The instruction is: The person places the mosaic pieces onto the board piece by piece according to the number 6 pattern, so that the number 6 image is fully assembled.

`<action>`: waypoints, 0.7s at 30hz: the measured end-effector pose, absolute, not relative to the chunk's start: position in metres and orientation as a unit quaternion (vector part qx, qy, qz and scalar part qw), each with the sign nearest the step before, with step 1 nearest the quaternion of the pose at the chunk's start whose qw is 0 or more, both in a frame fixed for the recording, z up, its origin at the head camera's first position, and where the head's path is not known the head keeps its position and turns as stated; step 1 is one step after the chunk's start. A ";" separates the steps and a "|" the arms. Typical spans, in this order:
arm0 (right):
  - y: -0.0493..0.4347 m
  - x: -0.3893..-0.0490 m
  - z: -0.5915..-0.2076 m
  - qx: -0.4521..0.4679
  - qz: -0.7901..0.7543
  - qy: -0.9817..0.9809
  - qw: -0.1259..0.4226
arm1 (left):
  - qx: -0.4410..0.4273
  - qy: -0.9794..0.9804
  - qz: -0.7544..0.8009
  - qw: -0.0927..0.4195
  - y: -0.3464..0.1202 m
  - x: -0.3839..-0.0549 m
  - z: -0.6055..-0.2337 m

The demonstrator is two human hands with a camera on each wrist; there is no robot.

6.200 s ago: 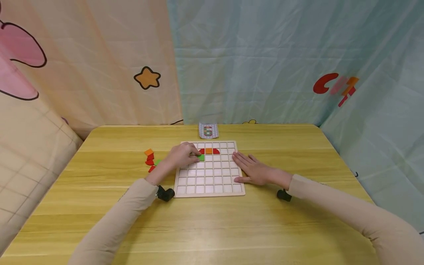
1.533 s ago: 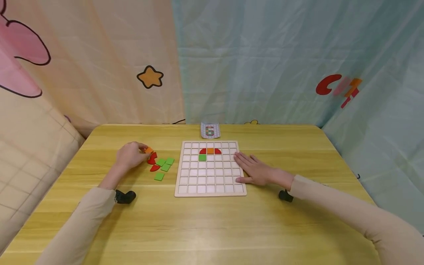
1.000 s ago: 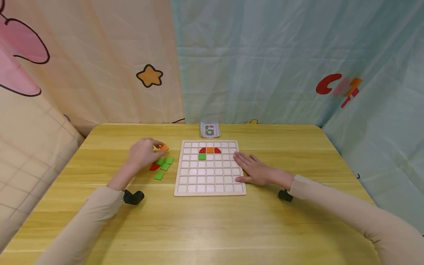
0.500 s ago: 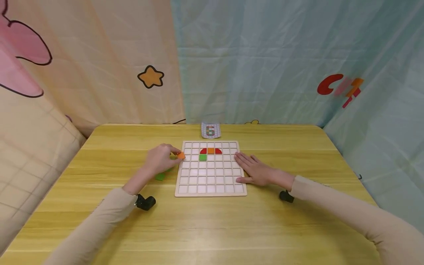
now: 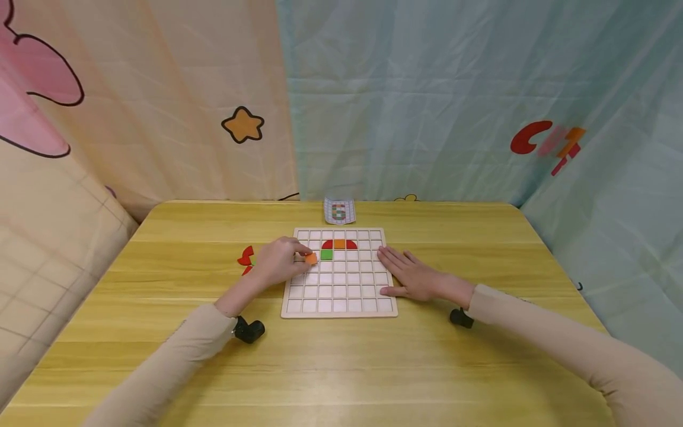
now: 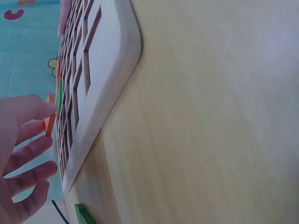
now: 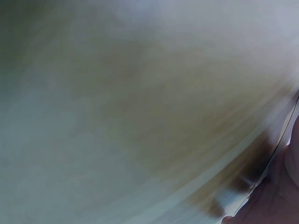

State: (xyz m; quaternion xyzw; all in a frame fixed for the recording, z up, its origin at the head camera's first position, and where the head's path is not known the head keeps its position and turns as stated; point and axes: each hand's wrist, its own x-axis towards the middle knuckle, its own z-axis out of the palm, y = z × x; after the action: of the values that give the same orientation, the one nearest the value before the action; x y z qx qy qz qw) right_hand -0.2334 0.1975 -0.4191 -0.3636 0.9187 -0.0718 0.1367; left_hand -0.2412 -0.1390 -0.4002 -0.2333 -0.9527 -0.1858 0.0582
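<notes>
Between thumb and fingers my left hand (image 5: 278, 261) pinches an orange square tile (image 5: 311, 258) above the left columns of a wooden grid board (image 5: 341, 315). The left wrist view shows that orange tile (image 6: 49, 115) tilted on edge in the pinch. On the board a red quarter-round tile (image 5: 328, 244), an orange square (image 5: 339, 244) and another red quarter-round (image 5: 351, 244) sit in a row. A green square tile (image 5: 326, 254) lies in the cell below the left red one. My right hand (image 5: 413, 276) rests with straight fingers on the board's right edge.
Loose red tiles (image 5: 246, 256) lie left of the board, partly hidden by the left hand. A green tile (image 6: 84, 214) shows in the left wrist view. Behind the board stands a small card (image 5: 339, 211) with a coloured grid pattern. Curtains border the wooden table (image 5: 341, 367).
A green tile has been left in the board's grid. My left hand then picked an orange tile from the loose pile and carried it right, over the board. The right hand stayed still.
</notes>
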 end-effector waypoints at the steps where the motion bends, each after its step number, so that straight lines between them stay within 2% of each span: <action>1: 0.198 -0.233 -0.420 -0.366 -0.074 0.918 0.134 | -0.236 -0.952 -0.188 0.055 -0.137 -0.241 -0.400; 10: 0.199 -0.234 -0.423 -0.372 -0.087 0.915 0.126 | -0.271 -0.941 -0.198 0.034 -0.124 -0.242 -0.404; 21: 0.198 -0.235 -0.421 -0.365 -0.081 0.918 0.136 | -0.297 -0.934 -0.195 0.041 -0.117 -0.245 -0.407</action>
State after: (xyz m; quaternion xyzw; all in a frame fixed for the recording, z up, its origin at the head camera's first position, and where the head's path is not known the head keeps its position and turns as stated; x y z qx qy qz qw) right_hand -0.2354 0.1979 -0.4210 -0.3646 0.9177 -0.0806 0.1355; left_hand -0.2445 -0.1170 -0.4074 -0.2967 -0.9340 -0.1949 0.0415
